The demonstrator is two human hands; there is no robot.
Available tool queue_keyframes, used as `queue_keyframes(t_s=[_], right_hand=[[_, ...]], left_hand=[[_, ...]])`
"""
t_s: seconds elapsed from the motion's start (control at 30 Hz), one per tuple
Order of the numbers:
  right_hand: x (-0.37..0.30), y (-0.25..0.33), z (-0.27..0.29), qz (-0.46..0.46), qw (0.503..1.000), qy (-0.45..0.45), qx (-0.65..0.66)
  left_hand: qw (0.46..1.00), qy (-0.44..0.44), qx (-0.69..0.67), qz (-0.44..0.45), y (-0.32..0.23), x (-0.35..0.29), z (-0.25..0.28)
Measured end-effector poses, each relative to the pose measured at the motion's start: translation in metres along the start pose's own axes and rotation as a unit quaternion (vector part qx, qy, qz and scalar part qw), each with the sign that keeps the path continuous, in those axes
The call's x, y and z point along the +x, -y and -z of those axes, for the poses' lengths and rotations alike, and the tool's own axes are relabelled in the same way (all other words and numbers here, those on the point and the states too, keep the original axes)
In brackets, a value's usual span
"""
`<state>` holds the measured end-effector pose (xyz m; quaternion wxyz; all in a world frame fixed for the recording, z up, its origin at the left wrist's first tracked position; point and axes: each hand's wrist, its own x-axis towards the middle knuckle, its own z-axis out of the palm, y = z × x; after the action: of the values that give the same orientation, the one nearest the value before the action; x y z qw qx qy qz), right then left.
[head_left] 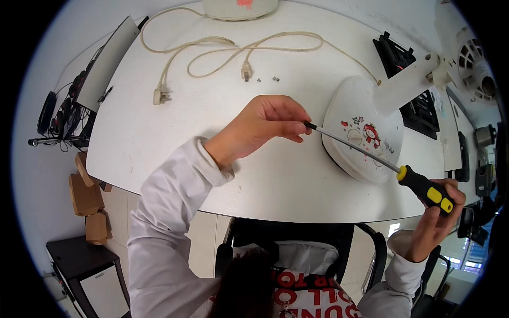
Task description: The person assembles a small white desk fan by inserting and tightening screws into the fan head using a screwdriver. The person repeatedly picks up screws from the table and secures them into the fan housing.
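A long screwdriver (360,150) with a black and yellow handle slants across in front of me. My right hand (437,212) is closed round the handle's end at the right. With thumb and fingers, my left hand (270,124) pinches the black tip; whether a small screw sits there too, I cannot tell. Behind the shaft stands a fan's white base (339,111) with red cartoon prints, and its neck (408,85) leans to the upper right. The slotted motor housing (474,69) is at the far right.
Small screws (275,78) lie beyond my left hand. Beige cords with one plug (161,96) and another plug (246,71) loop over the white table (159,138). A second pale base (238,9) stands at the back. An open black tool case (424,116) lies behind the fan.
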<state>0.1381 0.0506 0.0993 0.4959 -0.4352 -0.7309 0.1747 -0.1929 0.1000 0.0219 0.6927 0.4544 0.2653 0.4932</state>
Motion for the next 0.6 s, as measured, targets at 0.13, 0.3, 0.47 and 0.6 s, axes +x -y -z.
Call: queue_keyframes(t_s=[0.13, 0.3, 0.47, 0.6], right_hand=[[0.005, 0.005, 0.003, 0.049, 0.998, 0.029, -0.006], [0.008, -0.005, 0.01, -0.029, 0.993, 0.099, 0.056], [0.014, 0.002, 0.015, -0.029, 0.977, 0.193, 0.084], [0.005, -0.008, 0.017, -0.021, 0.988, 0.1, 0.115]], left_hand=[[0.994, -0.013, 0.104, 0.025, -0.004, 0.004, 0.001], [0.983, -0.02, 0.182, 0.007, 0.004, 0.005, -0.002], [0.988, -0.091, 0.119, 0.027, 0.009, 0.001, -0.004], [0.994, -0.054, 0.09, -0.04, 0.018, 0.006, -0.015]])
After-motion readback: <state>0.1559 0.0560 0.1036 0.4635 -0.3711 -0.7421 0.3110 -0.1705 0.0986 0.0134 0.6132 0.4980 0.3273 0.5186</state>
